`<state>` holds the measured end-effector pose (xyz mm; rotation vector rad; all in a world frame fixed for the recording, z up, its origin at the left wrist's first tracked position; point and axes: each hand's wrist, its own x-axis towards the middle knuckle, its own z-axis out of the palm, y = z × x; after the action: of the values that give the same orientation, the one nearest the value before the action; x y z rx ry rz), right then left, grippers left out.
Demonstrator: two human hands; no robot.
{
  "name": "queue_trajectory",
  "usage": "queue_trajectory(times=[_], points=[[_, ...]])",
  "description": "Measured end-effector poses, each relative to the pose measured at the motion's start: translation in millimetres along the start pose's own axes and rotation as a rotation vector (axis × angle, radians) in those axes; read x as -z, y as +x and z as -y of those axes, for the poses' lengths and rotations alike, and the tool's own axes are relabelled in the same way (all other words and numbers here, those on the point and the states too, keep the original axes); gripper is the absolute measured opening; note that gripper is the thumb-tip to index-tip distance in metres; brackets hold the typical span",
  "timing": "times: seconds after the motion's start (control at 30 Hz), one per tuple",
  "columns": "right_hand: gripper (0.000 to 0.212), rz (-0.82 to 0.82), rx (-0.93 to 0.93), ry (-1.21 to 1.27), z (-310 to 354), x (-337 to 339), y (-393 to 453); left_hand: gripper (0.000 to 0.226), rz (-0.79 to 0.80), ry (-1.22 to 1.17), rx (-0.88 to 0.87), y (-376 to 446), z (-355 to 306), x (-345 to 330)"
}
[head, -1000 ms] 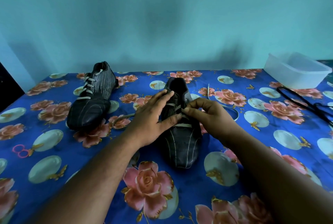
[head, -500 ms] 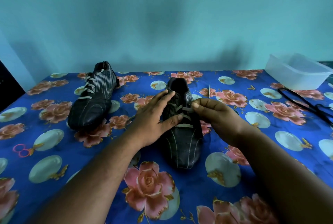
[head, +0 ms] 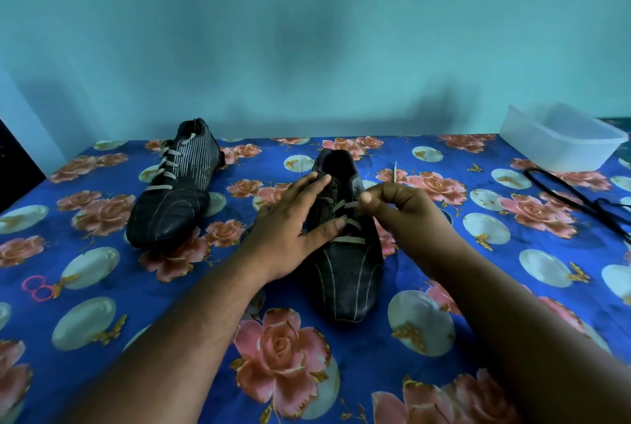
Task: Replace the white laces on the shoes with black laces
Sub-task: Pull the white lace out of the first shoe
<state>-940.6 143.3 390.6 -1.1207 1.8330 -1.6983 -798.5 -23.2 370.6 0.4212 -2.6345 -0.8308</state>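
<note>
Your forearms come in from the bottom edge over the blue floral cloth (head: 102, 287). Near shoe (head: 345, 270): black, thin pale stripes, toe toward you, sits right under and between your hands. Your left hand (head: 290, 232) lies flat on its left side, fingers straight and spread, thumb across the lower lace rows, gripping nothing. Your right hand (head: 403, 215), just right of the tongue, has fingers curled, thumb and forefinger pinching the white lace (head: 348, 206) at an upper eyelet. Lower rows remain threaded, pale and flat; one loose end with its tip sticks up just beyond your right hand. Second shoe (head: 174, 191), same black striped look, fully laced in white, lies left of and beyond your left hand, tilted. Black laces (head: 577, 200) lie loose well right of your right hand. Clear plastic tub (head: 560, 142) beyond them, far right.
</note>
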Motion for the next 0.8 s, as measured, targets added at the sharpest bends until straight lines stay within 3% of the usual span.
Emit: queue_trajectory(times=[0.13, 0.17, 0.23, 0.3, 0.33, 0.43, 0.53, 0.6, 0.67, 0.73, 0.8], points=[[0.028, 0.026, -0.026, 0.273, 4, 3, 0, 0.091, 0.0, 0.035, 0.01, 1, -1, 1], [0.03, 0.038, -0.028, 0.242, 4, 3, 0, 0.09, -0.002, 0.038, 0.009, 1, -1, 1], [0.035, 0.034, -0.009, -0.059, 1, 1, 0, 0.088, -0.001, 0.027, 0.005, 1, -1, 1], [0.027, -0.004, 0.039, -0.312, -3, -1, 0, 0.088, 0.003, 0.021, 0.007, 0, 0, 1], [0.02, -0.019, 0.043, -0.299, -3, -1, 0, 0.088, 0.003, 0.024, 0.007, 0, 0, 1], [0.016, 0.005, 0.05, -0.026, 0, 0, -1, 0.089, -0.005, 0.024, 0.008, 0, -1, 1], [0.017, -0.021, 0.088, 0.444, 6, 3, 3, 0.089, -0.009, 0.024, 0.022, 0, -1, 1], [0.021, -0.075, 0.051, 0.518, 8, 9, 6, 0.089, -0.007, 0.029, 0.025, 0, -1, 1], [0.035, -0.063, 0.007, 0.234, 4, 12, 6, 0.089, 0.003, 0.021, 0.027, 0, -1, 0], [0.036, -0.032, 0.009, -0.123, 2, 7, 2, 0.088, 0.01, 0.001, 0.024, 0, 0, 0], [0.034, -0.06, 0.034, -0.236, 1, 4, 1, 0.088, 0.008, -0.001, 0.02, 0, 0, 0]])
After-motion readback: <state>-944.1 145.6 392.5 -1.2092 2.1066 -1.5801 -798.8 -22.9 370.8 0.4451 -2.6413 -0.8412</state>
